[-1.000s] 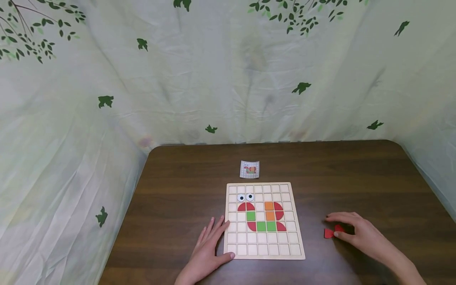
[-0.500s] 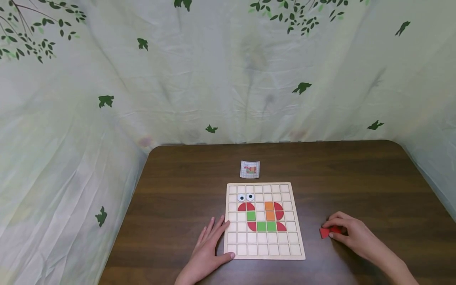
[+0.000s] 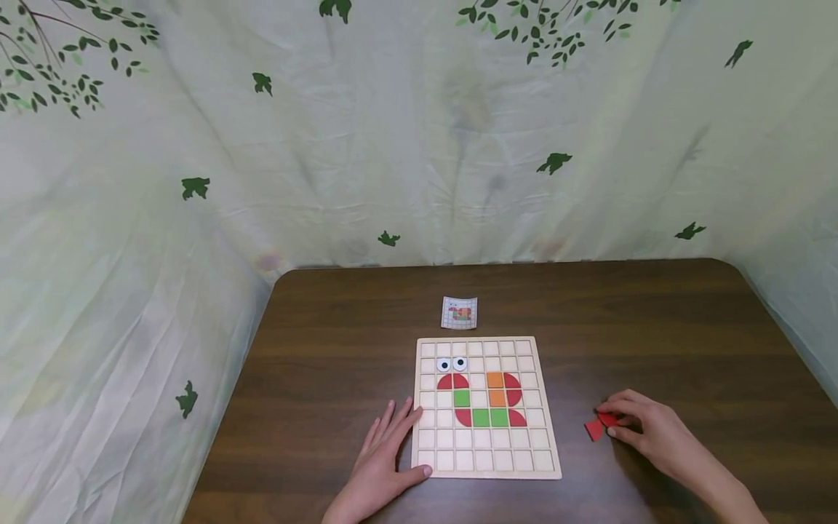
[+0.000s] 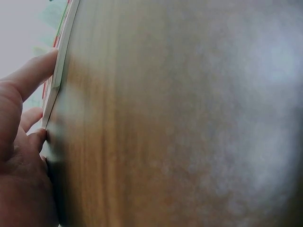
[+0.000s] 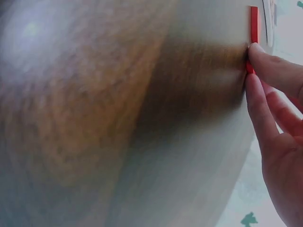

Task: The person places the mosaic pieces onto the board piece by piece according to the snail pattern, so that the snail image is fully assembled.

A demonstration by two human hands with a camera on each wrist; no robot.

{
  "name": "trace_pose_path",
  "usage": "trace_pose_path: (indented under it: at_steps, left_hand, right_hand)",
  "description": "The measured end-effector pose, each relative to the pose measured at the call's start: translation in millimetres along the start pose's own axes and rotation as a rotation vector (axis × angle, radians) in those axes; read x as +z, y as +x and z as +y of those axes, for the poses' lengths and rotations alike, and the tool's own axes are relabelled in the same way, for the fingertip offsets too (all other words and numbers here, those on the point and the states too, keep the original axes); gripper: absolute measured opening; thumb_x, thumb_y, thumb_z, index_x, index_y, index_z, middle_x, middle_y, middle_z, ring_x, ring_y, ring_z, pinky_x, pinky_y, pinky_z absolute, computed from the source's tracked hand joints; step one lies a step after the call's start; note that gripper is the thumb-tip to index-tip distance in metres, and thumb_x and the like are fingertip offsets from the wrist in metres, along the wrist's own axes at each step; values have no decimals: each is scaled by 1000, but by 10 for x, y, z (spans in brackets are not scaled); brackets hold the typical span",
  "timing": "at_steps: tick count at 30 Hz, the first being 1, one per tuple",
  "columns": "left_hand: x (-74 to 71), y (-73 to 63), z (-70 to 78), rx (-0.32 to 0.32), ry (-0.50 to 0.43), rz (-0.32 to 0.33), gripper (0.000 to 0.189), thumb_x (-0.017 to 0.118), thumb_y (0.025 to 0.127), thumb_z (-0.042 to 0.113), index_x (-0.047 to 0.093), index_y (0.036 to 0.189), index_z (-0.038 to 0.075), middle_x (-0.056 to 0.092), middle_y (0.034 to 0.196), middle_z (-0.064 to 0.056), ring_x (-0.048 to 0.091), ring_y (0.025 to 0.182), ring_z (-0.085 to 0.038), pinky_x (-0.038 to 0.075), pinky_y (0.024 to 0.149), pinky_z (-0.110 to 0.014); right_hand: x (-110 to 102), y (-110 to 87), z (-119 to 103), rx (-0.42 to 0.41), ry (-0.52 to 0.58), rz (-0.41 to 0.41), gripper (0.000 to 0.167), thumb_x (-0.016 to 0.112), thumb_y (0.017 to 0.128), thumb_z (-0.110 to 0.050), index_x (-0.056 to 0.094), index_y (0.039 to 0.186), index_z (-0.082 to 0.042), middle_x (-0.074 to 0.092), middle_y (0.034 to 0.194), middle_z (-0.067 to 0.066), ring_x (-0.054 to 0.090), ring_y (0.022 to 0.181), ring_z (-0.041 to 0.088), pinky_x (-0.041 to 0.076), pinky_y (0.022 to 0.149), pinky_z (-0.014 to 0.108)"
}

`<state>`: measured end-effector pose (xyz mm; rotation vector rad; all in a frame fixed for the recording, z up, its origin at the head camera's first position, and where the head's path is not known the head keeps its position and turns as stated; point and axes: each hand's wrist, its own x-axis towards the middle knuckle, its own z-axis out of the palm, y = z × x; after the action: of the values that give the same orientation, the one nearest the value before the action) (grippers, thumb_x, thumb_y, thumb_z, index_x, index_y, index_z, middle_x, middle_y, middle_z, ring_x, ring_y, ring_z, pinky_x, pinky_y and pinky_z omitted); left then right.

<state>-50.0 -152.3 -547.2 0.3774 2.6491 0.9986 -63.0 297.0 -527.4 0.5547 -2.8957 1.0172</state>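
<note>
A pale wooden grid board [image 3: 484, 460] lies on the table, with tiles set in several of its squares: red quarter-circles [image 3: 513, 397], green squares [image 3: 481, 417], orange squares [image 3: 495, 380] and two eye tiles [image 3: 452, 364]. My left hand [image 3: 382, 466] lies along the board's left edge, fingers extended, the thumb at the near left corner. To the right of the board, my right hand [image 3: 648, 429] pinches a red tile [image 3: 607, 420] between thumb and fingers, which partly cover it. A second red tile [image 3: 593, 430] lies just left of the fingertips; the right wrist view shows its edge [image 5: 254, 23].
A small printed card [image 3: 459, 313] with a coloured grid picture lies beyond the board. The brown wooden table [image 3: 340, 320] ends at a pale curtain [image 3: 419, 145] with green leaf prints, which also hangs along both sides.
My right hand has moved slightly left and its fingers have closed on one red tile. The other red tile has shifted a little left and turned. My left hand and the board stay put.
</note>
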Motion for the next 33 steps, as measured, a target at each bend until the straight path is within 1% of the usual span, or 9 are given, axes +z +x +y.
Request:
trace_pose_path:
  at_steps: [5,9,12,14,16,20,23,27,33]
  left_hand:
    - [-1,-2,-3,-5,-6,-2,84,76,80,51,39,151,27,23,161,3,7,149,-29,7,113,-59]
    - [-4,0,-1,-9,-10,-6,84,76,80,51,39,152,27,23,161,4,6,149,-29,6,113,-59]
    - [-4,2,2,-9,-9,-7,84,75,80,52,39,152,27,23,161,4,6,149,-29,7,113,-60]
    - [-4,1,5,-9,-8,-6,84,75,80,52,39,152,27,23,161,3,7,149,-29,7,113,-60]
    - [-3,1,6,-8,-8,-6,84,75,80,51,39,152,27,23,161,3,7,149,-29,7,113,-60]
    - [1,-2,7,-8,-8,-2,84,76,80,51,40,151,27,24,161,3,7,149,-29,7,113,-59]
    - [4,-4,11,-10,-6,-1,84,76,80,51,40,151,27,24,161,4,7,149,-29,7,113,-59]
    - [0,-14,15,-7,-10,1,83,76,80,49,40,151,27,24,161,4,7,149,-28,7,114,-57]
    - [-9,-19,20,4,-14,10,83,77,80,47,40,151,27,24,161,5,7,149,-27,6,114,-55]
  right_hand:
    - [15,-10,3,6,-6,9,41,85,69,2,73,104,-15,63,99,-8,58,78,-1,53,64,23]
    - [29,-7,-7,51,-6,-7,38,85,71,-1,72,104,-16,60,95,-11,54,74,-2,51,62,23]
    - [34,15,-28,98,-18,-22,33,84,73,-3,72,100,-18,59,93,-12,52,71,-2,49,61,22]
    - [33,47,-50,121,-18,-29,29,83,75,-3,73,97,-19,59,92,-13,52,71,-1,50,61,23]
    - [33,96,-81,137,-25,-23,26,82,76,-3,73,95,-19,60,92,-12,54,72,0,52,63,24]
    - [50,207,-161,135,-36,1,25,80,79,-4,74,100,-18,62,93,-13,59,77,2,53,66,26]
    - [94,296,-226,146,-39,2,25,79,81,-4,75,103,-17,61,93,-13,59,79,5,53,69,29]
    - [176,426,-312,164,-7,-5,24,79,82,-6,75,102,-19,62,95,-11,59,81,9,55,74,31]
    - [286,643,-445,156,79,-3,21,79,83,-10,74,100,-22,65,97,-13,60,85,9,55,77,28]
